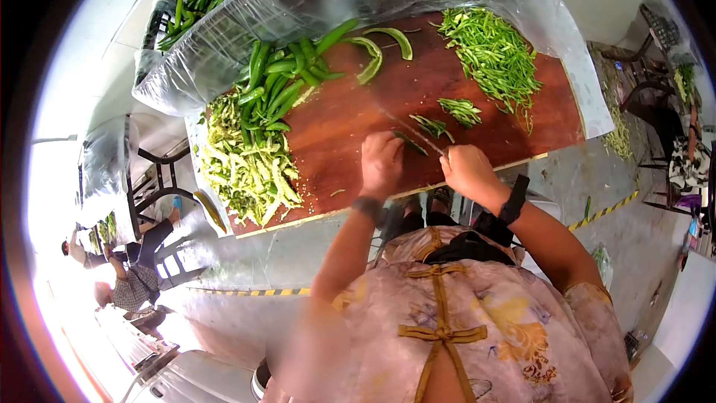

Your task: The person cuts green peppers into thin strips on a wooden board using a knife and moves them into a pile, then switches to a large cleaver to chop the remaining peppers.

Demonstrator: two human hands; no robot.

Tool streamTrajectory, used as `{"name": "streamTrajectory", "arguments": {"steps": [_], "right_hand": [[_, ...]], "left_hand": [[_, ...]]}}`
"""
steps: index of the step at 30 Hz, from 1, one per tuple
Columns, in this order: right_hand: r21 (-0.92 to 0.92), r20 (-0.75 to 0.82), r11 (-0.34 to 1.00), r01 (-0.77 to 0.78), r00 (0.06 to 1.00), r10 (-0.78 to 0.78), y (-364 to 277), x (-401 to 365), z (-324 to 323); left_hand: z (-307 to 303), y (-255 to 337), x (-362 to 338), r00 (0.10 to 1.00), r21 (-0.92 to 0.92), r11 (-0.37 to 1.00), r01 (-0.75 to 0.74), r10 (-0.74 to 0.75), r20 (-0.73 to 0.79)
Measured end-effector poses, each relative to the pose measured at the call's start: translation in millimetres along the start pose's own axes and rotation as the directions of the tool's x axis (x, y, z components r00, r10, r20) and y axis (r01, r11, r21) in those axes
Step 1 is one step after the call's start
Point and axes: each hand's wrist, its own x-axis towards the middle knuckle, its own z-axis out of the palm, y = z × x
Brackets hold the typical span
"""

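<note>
Two hands are working at the near edge of a reddish-brown wooden cutting board (343, 123). The right hand (468, 172) is gripping a thin-bladed knife (421, 136). The left hand (382, 164), fingers curled, is pinning a dark green pepper (411, 143). Sliced green strips (492, 52) are lying beyond, with clear plastic sheeting (224, 37) behind and a grey concrete floor (582, 179) below.

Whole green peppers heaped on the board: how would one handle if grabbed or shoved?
Probably firm and light: the whole green peppers keep long curved shapes without sagging. Glossy skins suggest some slip. Being long and rounded, one may roll off the heap onto the cutting board when nudged.
</note>
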Motion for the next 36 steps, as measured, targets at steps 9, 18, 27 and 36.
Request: {"name": "streamTrajectory", "arguments": {"steps": [9,18,27,36], "right_hand": [[-0.064,0.089,0.998,-0.015,0.996,0.021,-3.1,-10.4,4.8],[-0.063,0.104,0.998,0.011,0.995,-0.005,-4.5,-6.6,4.0],[-0.016,0.123,1.0,0.0,0.992,0.002,0.0,0.4,4.4],[-0.073,0.214,0.997,-0.007,0.977,0.022,-6.0,4.1,-1.6]], "left_hand": [[2.3,-1.7,-0.2,1.0,-0.028,0.999,0.027,-0.027,-0.001],[2.4,-3.0,2.2,1.0,-0.017,1.0,0.005,-0.005,0.0],[1.1,-7.2,-2.7,0.999,-0.013,0.999,0.041,-0.042,-0.029],[-33.1,-6.8,48.2,0.988,0.195,0.972,-0.132,0.112,0.11]]}}
